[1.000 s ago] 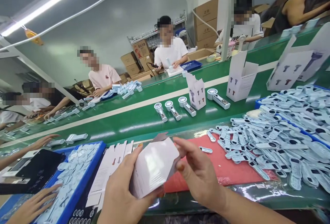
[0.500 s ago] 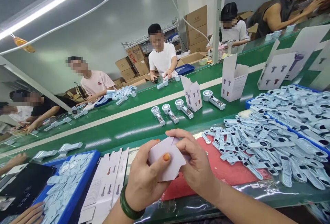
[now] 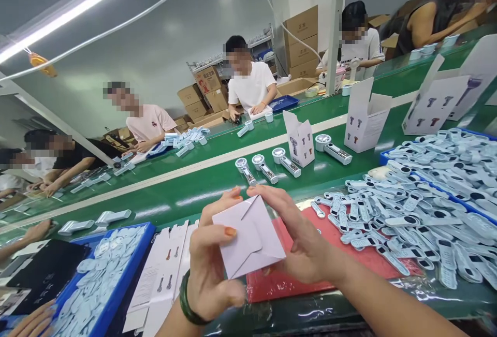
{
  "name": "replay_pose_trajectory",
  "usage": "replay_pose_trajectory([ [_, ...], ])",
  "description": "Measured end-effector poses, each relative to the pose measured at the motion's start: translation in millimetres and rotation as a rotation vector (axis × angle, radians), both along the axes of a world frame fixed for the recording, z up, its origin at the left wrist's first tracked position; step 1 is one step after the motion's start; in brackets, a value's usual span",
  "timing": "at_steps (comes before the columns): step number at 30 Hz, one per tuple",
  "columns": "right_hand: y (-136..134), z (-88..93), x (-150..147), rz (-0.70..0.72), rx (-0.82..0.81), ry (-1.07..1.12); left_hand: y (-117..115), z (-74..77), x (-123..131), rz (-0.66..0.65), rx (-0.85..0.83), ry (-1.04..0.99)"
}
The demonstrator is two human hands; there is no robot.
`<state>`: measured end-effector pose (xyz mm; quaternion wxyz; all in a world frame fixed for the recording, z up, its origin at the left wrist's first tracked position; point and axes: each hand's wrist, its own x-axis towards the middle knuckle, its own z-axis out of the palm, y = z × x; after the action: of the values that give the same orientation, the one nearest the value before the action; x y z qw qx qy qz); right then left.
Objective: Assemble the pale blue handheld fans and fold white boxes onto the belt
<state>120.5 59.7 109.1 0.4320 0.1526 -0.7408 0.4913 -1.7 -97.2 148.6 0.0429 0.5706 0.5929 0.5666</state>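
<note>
A small white cardboard box (image 3: 252,236) sits between my hands, its end facing me with the flaps folded together and interlocked. My left hand (image 3: 212,254), with a green bangle at the wrist, grips the box's left side, the index finger lying over the flaps and the thumb off the lower edge. Along the top and right side of the box, my right hand (image 3: 301,238) holds it with bent fingers; some fingertips are hidden behind it. Beneath the hands lies a red mat (image 3: 287,280). Flat printed cartons (image 3: 159,269) lie to the left of my left hand.
Light-blue plastic parts (image 3: 407,218) heap up on the right. A blue tray (image 3: 143,254) of similar parts stands left. On the green conveyor (image 3: 217,171) are several handheld devices (image 3: 285,161) and open printed boxes (image 3: 367,114). Co-workers (image 3: 252,83) sit opposite; another person's hand (image 3: 34,321) is lower left.
The box has turned so its folded end faces me, its flaps now lying flat and interlocked. My left thumb has come off the box. The view has shifted slightly.
</note>
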Motion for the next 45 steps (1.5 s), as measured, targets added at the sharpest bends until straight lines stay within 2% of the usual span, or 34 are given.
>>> replay_pose_trajectory([
  [4, -0.5, -8.1, -1.1, -0.095, 0.173, -0.001, 0.9, -5.0, 16.2, -0.074, 0.101, -0.416],
  [7, -3.8, -13.9, -0.4, -0.112, 0.235, -0.042, 1.5, -14.0, 20.0, -0.083, 0.081, -0.581],
  [13, -7.2, -27.0, -0.3, -0.117, 0.223, -0.132, 3.3, -33.3, 15.5, -0.042, 0.05, -0.52],
  [20, -11.5, -29.0, -1.7, -0.135, 0.253, -0.128, -0.6, -35.5, 10.3, -0.136, 0.019, -0.545],
  [32, -18.6, -39.2, -4.2, -0.189, 0.295, -0.163, 1.8, -49.1, 9.8, -0.05, 0.038, -0.555],
  [35, -17.7, -40.2, -3.9, -0.2, 0.304, -0.16, 0.8, -51.2, 9.8, -0.07, 0.054, -0.603],
  [40, -20.4, -41.5, -3.0, -0.209, 0.247, -0.194, 3.2, -46.3, 4.3, -0.251, 0.141, -0.808],
  [42, -23.4, -41.0, -4.5, -0.216, 0.231, -0.213, 9.0, -43.4, 3.4, -0.269, 0.216, -0.841],
  [45, -22.9, -36.6, -8.2, -0.227, 0.212, -0.236, 18.9, -45.5, 9.0, -0.229, 0.286, -0.833],
])
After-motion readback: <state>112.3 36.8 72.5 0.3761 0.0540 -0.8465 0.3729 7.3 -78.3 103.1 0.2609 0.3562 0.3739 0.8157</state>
